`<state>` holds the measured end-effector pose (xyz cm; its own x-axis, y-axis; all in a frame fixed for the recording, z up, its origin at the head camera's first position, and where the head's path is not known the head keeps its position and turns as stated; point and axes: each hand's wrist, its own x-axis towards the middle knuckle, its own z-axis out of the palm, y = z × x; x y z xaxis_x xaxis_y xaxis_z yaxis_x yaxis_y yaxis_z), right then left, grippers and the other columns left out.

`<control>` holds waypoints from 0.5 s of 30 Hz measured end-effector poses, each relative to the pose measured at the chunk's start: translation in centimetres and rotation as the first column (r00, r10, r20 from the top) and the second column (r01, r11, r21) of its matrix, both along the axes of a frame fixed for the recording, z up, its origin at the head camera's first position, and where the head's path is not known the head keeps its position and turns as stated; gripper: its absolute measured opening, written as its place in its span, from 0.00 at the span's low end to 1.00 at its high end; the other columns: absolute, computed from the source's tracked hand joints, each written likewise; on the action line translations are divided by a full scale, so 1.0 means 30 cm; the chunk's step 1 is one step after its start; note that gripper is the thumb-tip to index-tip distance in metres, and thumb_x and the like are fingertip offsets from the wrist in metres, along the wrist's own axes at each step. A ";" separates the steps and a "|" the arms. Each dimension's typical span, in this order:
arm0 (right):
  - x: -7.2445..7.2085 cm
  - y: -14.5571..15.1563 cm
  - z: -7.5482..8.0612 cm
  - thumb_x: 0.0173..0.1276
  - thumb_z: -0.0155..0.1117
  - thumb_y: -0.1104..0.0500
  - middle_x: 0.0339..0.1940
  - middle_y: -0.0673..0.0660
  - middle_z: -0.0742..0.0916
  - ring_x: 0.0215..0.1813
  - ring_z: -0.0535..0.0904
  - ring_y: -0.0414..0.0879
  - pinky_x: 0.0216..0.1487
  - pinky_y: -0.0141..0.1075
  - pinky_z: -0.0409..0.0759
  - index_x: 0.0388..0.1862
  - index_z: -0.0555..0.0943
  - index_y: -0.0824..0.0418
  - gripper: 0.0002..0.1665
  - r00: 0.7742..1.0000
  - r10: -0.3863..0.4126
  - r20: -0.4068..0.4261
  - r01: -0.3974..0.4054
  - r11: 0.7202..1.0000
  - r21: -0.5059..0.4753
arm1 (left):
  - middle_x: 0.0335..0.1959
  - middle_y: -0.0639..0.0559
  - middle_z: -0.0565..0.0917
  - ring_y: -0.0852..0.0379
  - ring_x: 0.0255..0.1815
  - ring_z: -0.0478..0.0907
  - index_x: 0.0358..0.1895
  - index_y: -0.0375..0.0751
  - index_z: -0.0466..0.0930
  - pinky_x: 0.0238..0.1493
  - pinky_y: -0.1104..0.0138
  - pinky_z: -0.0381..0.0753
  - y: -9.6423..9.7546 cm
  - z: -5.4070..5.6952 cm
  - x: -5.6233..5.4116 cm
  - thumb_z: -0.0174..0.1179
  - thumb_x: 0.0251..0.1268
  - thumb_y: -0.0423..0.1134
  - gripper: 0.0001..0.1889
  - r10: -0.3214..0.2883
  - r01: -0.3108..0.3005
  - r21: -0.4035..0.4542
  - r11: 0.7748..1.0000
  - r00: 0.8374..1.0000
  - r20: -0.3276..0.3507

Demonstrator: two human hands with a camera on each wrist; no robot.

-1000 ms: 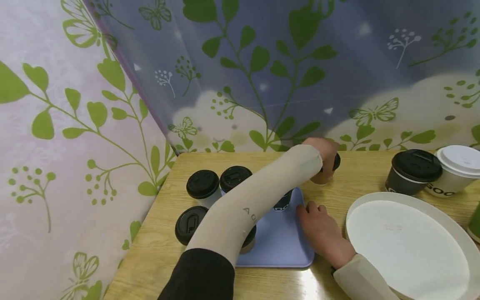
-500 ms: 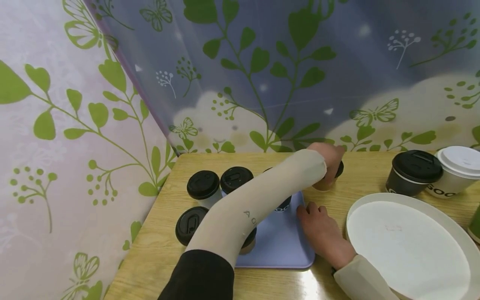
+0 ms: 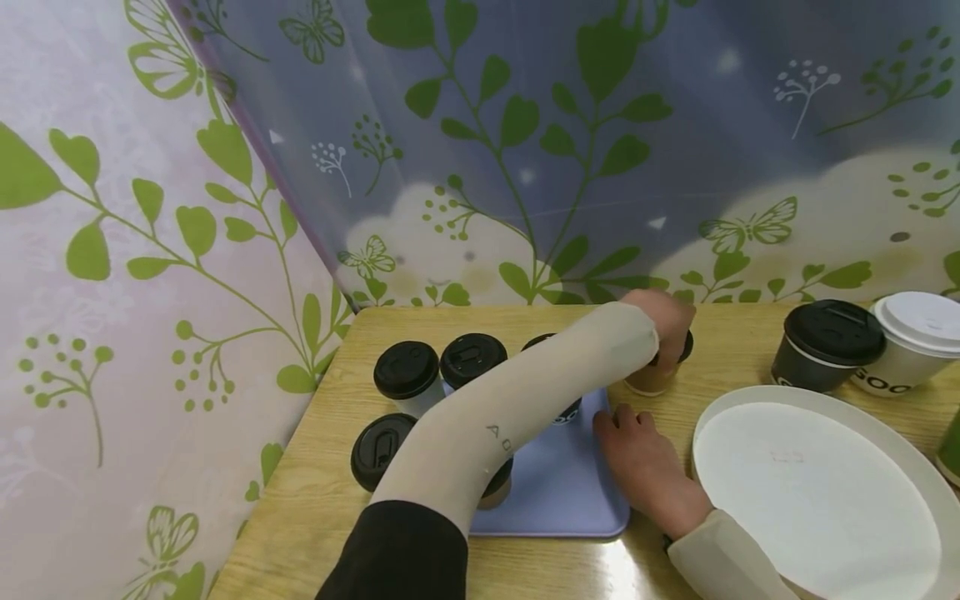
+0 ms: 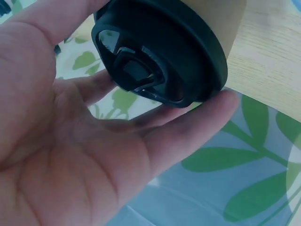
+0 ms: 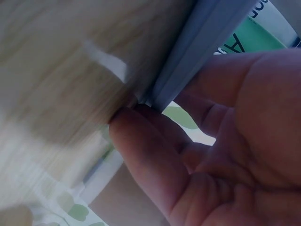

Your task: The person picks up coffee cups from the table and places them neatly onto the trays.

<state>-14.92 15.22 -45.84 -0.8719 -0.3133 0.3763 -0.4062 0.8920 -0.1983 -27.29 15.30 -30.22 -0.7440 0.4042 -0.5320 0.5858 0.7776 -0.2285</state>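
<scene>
In the left wrist view, our left hand [image 4: 80, 141] is holding a cup [image 4: 221, 19] round its lid [image 4: 202, 47]; an even grip should be keeping it upright. In the right wrist view, our right hand [image 5: 225, 155] is pinching the tray [image 5: 188, 56] by its rim, best held steady. In the head view, we are seeing the cup just outside the tray's far right corner, contact with the wooden surface [image 3: 300, 500] unclear; leafy walls [image 3: 480, 225] are rising beyond.

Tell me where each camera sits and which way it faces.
Head: worn on the head, looking forward and down at the table; left hand, right hand and sleeves show.
Left wrist: on that wrist, facing the left palm and fingers around a cup.
Right wrist: likewise, facing right fingers at the tray's edge.
Shared: head and left wrist both show that cup and leafy backdrop.
</scene>
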 end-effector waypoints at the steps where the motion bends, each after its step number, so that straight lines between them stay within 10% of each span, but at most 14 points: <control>1: 0.000 0.000 0.001 0.66 0.62 0.76 0.34 0.66 0.76 0.29 0.71 0.60 0.18 0.52 0.73 0.38 0.74 0.66 0.09 1.000 -0.001 0.002 0.001 1.000 0.001 | 0.70 0.67 0.70 0.66 0.56 0.72 0.80 0.69 0.57 0.40 0.69 0.71 -0.001 0.005 -0.003 0.68 0.65 0.53 0.42 0.008 -0.009 0.010 1.000 1.000 0.017; 7: 0.002 -0.004 0.008 0.66 0.62 0.75 0.36 0.67 0.77 0.33 0.73 0.63 0.21 0.54 0.76 0.41 0.76 0.66 0.08 0.999 -0.011 0.032 0.011 1.000 0.009 | 0.81 0.54 0.50 0.62 0.57 0.70 0.81 0.75 0.48 0.38 0.66 0.71 -0.017 0.022 -0.021 0.65 0.66 0.54 0.44 0.072 -0.087 0.166 0.982 0.993 0.098; 15: 0.004 -0.004 0.014 0.67 0.60 0.75 0.37 0.68 0.77 0.34 0.74 0.64 0.24 0.55 0.77 0.43 0.76 0.67 0.09 0.998 -0.008 0.063 0.006 1.000 0.023 | 0.70 0.55 0.58 0.55 0.52 0.70 0.69 0.76 0.63 0.45 0.61 0.75 -0.054 0.059 0.008 0.70 0.61 0.58 0.35 0.159 -0.174 0.432 0.885 0.985 0.069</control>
